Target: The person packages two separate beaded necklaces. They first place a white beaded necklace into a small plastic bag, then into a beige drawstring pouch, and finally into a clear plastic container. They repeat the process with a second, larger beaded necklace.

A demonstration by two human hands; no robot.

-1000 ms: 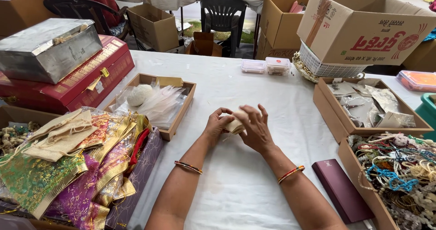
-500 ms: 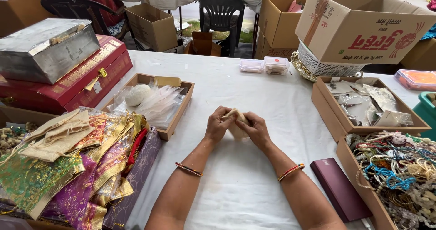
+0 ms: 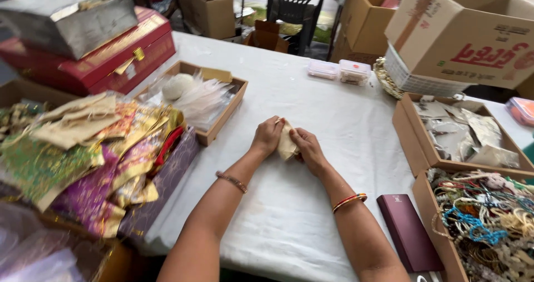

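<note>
Both of my hands meet at the middle of the white-covered table (image 3: 311, 98). My left hand (image 3: 268, 137) and my right hand (image 3: 307, 148) grip a small cream cloth pouch (image 3: 287, 143) between them, just above the tablecloth. Much of the pouch is hidden by my fingers. A beaded bracelet sits on my left wrist and red and gold bangles on my right.
Left: a heap of brocade pouches (image 3: 89, 159), a red case (image 3: 105, 59) under a metal box (image 3: 67, 18), a tray of clear packets (image 3: 194, 98). Right: a maroon flat box (image 3: 409, 232), a box of bead strings (image 3: 489, 221), a box of packets (image 3: 461, 132). Cardboard cartons (image 3: 467, 31) behind.
My right hand's spread fingers have closed down around the pouch, and both hands now grip it more tightly together. The camera view has shifted slightly.
</note>
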